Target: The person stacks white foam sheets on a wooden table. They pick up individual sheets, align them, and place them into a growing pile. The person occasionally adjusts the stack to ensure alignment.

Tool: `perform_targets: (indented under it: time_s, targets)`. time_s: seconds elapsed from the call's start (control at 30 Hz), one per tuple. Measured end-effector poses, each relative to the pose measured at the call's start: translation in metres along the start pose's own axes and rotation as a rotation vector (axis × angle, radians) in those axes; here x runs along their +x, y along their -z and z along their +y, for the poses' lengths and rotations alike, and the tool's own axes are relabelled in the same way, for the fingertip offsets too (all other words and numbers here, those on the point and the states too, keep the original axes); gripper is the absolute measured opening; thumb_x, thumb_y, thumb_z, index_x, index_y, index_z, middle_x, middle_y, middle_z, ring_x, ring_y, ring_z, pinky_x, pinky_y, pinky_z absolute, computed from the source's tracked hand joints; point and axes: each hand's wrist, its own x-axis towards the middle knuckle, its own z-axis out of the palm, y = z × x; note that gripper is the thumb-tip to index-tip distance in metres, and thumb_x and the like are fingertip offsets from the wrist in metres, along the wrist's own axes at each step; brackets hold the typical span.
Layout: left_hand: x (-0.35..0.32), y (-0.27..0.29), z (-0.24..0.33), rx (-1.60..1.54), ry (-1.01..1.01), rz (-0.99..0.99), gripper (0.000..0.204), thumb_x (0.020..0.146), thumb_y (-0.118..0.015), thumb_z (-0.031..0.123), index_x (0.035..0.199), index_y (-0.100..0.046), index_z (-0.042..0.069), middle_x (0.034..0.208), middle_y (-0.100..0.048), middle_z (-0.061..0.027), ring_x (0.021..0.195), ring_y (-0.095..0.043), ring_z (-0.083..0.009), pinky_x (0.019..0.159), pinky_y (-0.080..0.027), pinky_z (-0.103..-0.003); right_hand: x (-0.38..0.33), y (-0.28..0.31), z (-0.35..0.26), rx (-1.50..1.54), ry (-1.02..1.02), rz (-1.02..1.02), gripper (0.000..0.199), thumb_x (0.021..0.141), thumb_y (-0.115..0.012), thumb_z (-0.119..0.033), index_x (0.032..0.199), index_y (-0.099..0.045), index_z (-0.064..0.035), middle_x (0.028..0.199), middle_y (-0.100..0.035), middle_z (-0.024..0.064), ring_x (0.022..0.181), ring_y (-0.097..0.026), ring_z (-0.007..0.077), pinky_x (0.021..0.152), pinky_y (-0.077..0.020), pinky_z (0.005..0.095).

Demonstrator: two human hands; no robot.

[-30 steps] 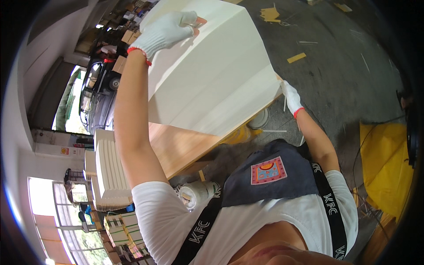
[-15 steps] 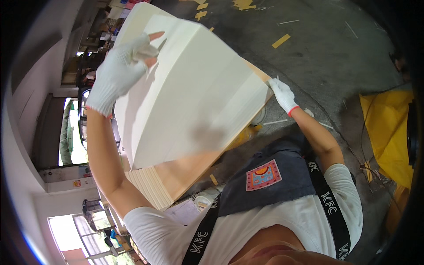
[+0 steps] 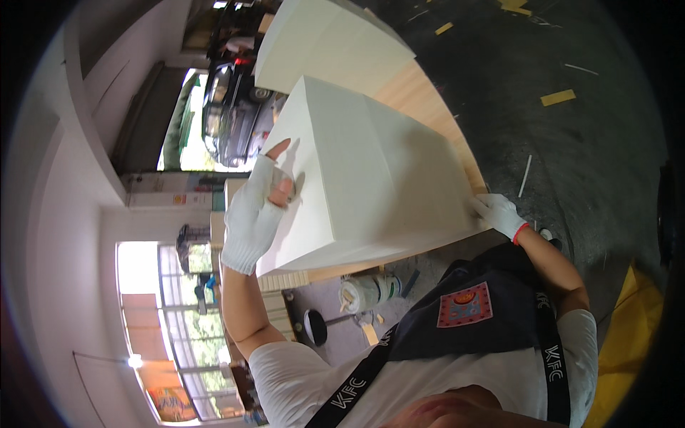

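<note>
A thick pile of thin white sheets [image 3: 392,164] stands in front of me on a pale wooden board. My left hand [image 3: 257,210], in a white knitted glove with bare fingertips, is at the left face of the pile. Its index finger and thumb are spread apart, with nothing between them; the other fingers are partly hidden. At the pile's near right corner is my right hand [image 3: 501,214], in a white glove with a red cuff. Its fingers are closed at that corner, and the fingertips are blurred.
Another white pile [image 3: 335,46] stands beyond, on the same wooden board [image 3: 414,89]. A translucent bucket [image 3: 364,292] is on the floor near my apron, beside a dark round object [image 3: 315,327]. Yellow sheeting [image 3: 628,349] lies at the right. A dark vehicle [image 3: 232,118] shows outside the doorway.
The view has turned, bringing the windows and bucket further in. My left hand has come lower against the pile's left face. My right hand stays at the near right corner.
</note>
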Motion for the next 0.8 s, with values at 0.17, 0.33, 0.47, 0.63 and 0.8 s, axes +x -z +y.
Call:
perform_targets:
  time_s: [0.17,0.33,0.47,0.63,0.8]
  targets:
    - [0.014,-0.005,0.005,-0.185,0.081,0.062,0.059,0.097,-0.066,0.028,0.146,-0.043,0.006,0.099,-0.056,-0.0061,0.076,-0.057,-0.0136,0.074,-0.049,-0.028,0.02,-0.002,0.014,0.032,0.148,-0.101,0.049,0.101,-0.045,-0.047,0.1,-0.07,-0.0045,0.093,-0.07,0.0186,0.092,-0.066,0.0373,0.08,-0.0499,0.0437]
    - [0.025,-0.006,0.022,0.017,0.065,0.105,0.067,0.089,-0.075,0.025,0.146,-0.044,0.008,0.114,-0.055,-0.0098,0.085,-0.059,-0.0175,0.079,-0.052,-0.032,0.029,0.002,0.017,-0.029,0.04,-0.226,0.056,0.101,-0.043,-0.052,0.099,-0.071,-0.0028,0.094,-0.071,0.0192,0.091,-0.066,0.0376,0.081,-0.0488,0.0427]
    - [0.028,-0.009,0.034,0.107,0.064,0.124,0.059,0.087,-0.075,0.022,0.14,-0.052,0.01,0.136,-0.055,-0.012,0.122,-0.055,-0.0269,0.096,-0.052,-0.038,0.04,0.0,0.028,-0.005,0.098,-0.183,0.059,0.099,-0.043,-0.055,0.093,-0.071,-0.0029,0.087,-0.071,0.0168,0.085,-0.067,0.0359,0.079,-0.0488,0.0404]
    - [0.019,0.005,0.021,0.276,-0.38,0.052,0.044,0.091,-0.067,0.01,0.134,-0.058,0.008,0.14,-0.055,-0.0119,0.13,-0.053,-0.0243,0.099,-0.049,-0.036,0.048,0.009,0.017,0.196,-0.094,-0.311,0.058,0.099,-0.045,-0.054,0.084,-0.073,-0.0055,0.075,-0.07,0.0074,0.072,-0.067,0.0212,0.072,-0.0494,0.0334]
    - [0.019,-0.01,0.034,0.043,0.138,0.233,0.033,0.089,-0.064,-0.003,0.121,-0.054,0.002,0.113,-0.063,-0.011,0.098,-0.065,-0.018,0.089,-0.051,-0.027,0.046,0.007,0.018,0.229,-0.065,-0.249,0.058,0.099,-0.046,-0.054,0.084,-0.073,-0.0053,0.072,-0.07,0.006,0.069,-0.067,0.0184,0.069,-0.0494,0.033]
